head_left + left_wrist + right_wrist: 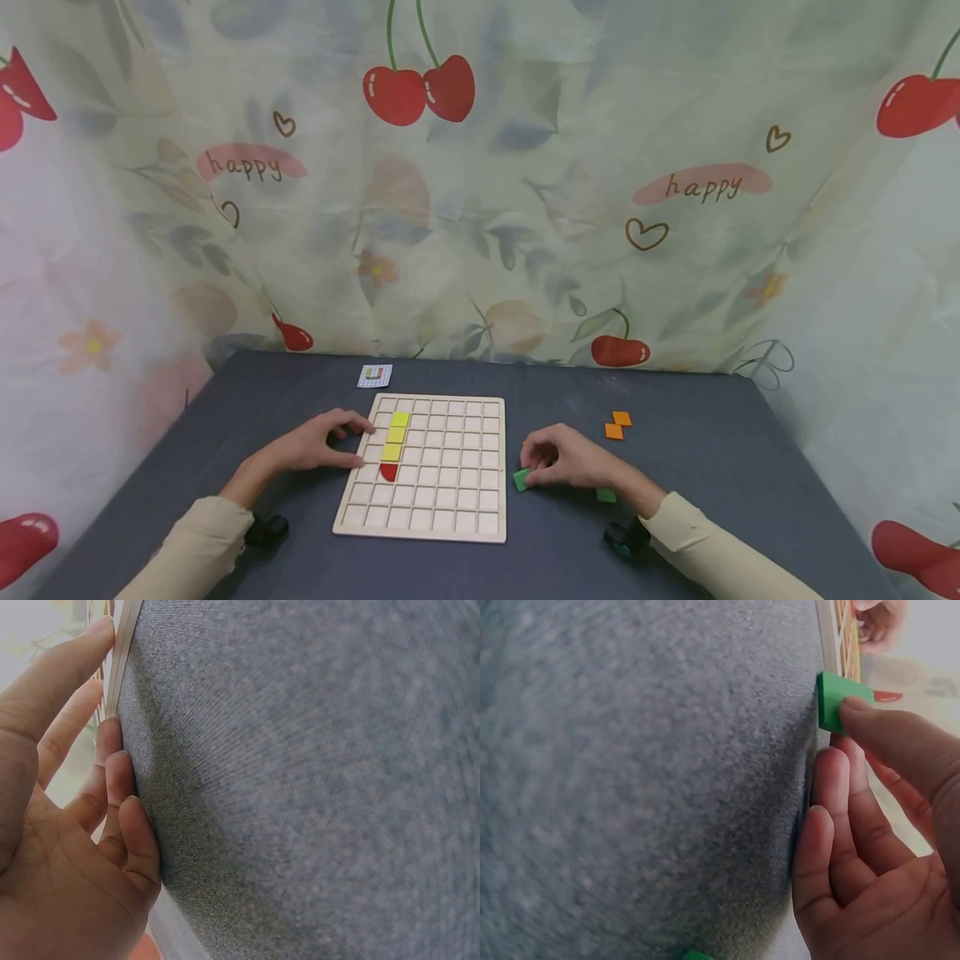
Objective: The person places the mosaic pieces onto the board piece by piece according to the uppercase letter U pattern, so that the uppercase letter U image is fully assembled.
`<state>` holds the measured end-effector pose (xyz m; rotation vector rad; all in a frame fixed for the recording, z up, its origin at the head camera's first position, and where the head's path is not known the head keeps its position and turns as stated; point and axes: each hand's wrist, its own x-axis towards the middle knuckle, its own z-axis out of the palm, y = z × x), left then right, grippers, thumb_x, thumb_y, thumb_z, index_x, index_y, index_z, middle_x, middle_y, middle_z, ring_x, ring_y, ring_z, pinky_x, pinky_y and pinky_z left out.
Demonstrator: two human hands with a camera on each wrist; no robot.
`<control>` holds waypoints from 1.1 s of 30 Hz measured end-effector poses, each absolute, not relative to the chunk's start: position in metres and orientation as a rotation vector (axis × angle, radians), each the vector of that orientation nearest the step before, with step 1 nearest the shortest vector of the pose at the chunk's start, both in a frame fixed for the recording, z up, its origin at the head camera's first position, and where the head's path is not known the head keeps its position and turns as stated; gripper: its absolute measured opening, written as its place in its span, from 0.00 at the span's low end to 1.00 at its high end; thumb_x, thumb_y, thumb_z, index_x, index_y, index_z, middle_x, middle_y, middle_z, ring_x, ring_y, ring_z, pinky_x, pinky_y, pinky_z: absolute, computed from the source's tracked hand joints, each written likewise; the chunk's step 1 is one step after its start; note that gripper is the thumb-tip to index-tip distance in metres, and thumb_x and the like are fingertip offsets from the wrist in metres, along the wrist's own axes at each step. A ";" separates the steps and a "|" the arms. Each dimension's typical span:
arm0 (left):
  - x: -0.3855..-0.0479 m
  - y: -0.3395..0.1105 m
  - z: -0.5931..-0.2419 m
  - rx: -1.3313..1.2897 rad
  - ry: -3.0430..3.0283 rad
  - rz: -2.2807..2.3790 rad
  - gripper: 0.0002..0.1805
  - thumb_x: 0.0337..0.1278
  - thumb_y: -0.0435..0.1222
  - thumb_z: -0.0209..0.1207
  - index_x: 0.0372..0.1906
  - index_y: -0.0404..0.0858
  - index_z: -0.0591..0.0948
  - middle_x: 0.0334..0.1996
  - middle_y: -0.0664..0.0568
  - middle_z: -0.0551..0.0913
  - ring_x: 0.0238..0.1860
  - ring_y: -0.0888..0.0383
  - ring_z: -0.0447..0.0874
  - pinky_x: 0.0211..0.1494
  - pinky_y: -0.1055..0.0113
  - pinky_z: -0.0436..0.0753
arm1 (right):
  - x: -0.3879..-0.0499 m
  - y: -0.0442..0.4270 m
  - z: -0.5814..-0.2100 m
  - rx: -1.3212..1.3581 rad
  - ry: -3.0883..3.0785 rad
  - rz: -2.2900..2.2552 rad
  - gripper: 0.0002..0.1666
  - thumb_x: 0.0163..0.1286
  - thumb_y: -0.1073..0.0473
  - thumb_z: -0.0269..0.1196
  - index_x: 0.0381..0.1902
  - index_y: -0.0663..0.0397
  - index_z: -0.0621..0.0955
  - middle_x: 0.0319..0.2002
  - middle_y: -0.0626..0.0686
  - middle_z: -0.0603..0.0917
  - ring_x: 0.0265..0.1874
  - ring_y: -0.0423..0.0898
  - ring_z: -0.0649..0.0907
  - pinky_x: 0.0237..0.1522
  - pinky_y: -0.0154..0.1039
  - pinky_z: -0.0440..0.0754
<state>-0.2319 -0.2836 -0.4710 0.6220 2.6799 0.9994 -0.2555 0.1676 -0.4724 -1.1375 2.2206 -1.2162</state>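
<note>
My right hand (570, 457) pinches a green square tile (521, 479) at the table surface, just right of a pale wooden grid board (420, 537). The right wrist view shows the thumb pressed on the face of that green tile (835, 691), its other fingers loosely bent below. My left hand (315, 442) touches the board's left edge with spread thumb and fingertips; the left wrist view shows them along the board's rim (122, 656). Several yellow square tiles (394, 435) stand in one column of the grid, with a red rounded piece (388, 472) below them.
Two orange tiles (617, 426) lie on the dark table (555, 542) beyond the right hand. Another green tile (606, 496) lies partly hidden by the right wrist. A small patterned card (374, 376) sits behind the board. A patterned curtain (480, 208) surrounds the table.
</note>
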 end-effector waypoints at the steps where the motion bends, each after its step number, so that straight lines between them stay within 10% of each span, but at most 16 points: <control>1: -0.232 -0.283 -0.471 0.620 2.680 1.000 0.26 0.57 0.44 0.74 0.59 0.42 0.81 0.52 0.47 0.76 0.52 0.44 0.74 0.56 0.44 0.73 | -0.256 0.168 -0.473 -1.144 2.211 -1.223 0.07 0.63 0.64 0.74 0.37 0.56 0.85 0.33 0.48 0.84 0.31 0.45 0.82 0.38 0.40 0.83; 33: -0.233 -0.284 -0.472 0.628 2.675 1.007 0.26 0.57 0.44 0.73 0.59 0.42 0.81 0.52 0.47 0.76 0.52 0.44 0.74 0.56 0.45 0.73 | -0.257 0.152 -0.469 -1.161 2.160 -1.372 0.13 0.71 0.65 0.67 0.51 0.64 0.84 0.41 0.54 0.87 0.34 0.50 0.84 0.37 0.39 0.82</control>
